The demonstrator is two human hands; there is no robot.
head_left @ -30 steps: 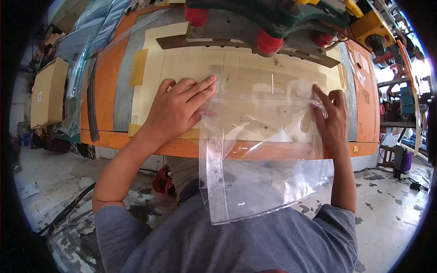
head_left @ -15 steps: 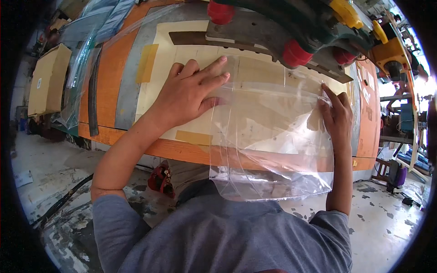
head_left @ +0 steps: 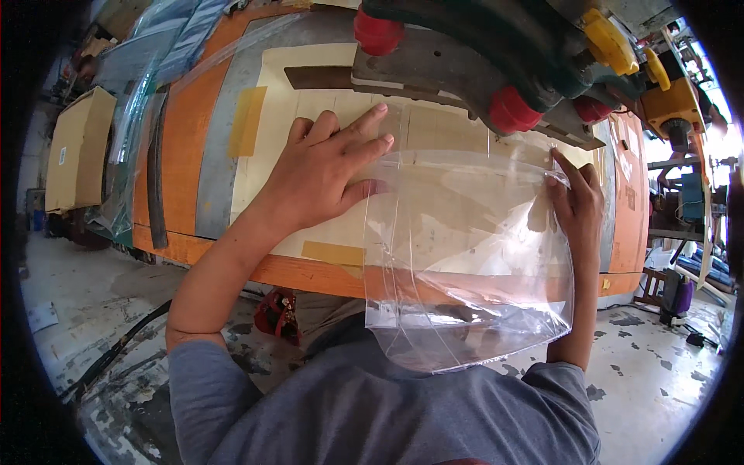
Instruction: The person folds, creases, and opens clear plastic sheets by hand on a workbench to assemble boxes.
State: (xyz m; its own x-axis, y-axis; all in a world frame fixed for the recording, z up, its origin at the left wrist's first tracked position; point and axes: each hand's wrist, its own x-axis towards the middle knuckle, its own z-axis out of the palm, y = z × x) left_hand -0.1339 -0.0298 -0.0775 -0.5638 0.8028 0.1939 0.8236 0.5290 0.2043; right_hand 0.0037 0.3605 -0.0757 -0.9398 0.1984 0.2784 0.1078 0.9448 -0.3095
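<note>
A clear plastic pouch (head_left: 465, 225) lies over the cream sheet on the workbench, its near end hanging past the bench's front edge above my lap. My left hand (head_left: 329, 159) rests at its left edge, fingers spread; the index and middle fingertips touch the pouch and the thumb tip shows through the film. At the right edge is my right hand (head_left: 577, 194), with index finger and thumb stretched apart against the plastic and the other fingers bent. Just beyond both hands sits a dark metal press plate (head_left: 434, 66) with red knobs (head_left: 513, 108).
Dark green machine arms (head_left: 496, 35) overhang the far side, with yellow knobs (head_left: 608, 39) at right. Tape strips (head_left: 248, 120) lie on the cream sheet (head_left: 298, 116). A cardboard box (head_left: 80, 151) and clear plastic sheeting (head_left: 136, 116) are at left; a dark cable (head_left: 116, 349) crosses the floor.
The view has shifted slightly. Both hands keep their places along the pouch's edges, and the pouch's near end hangs slightly lower in the picture.
</note>
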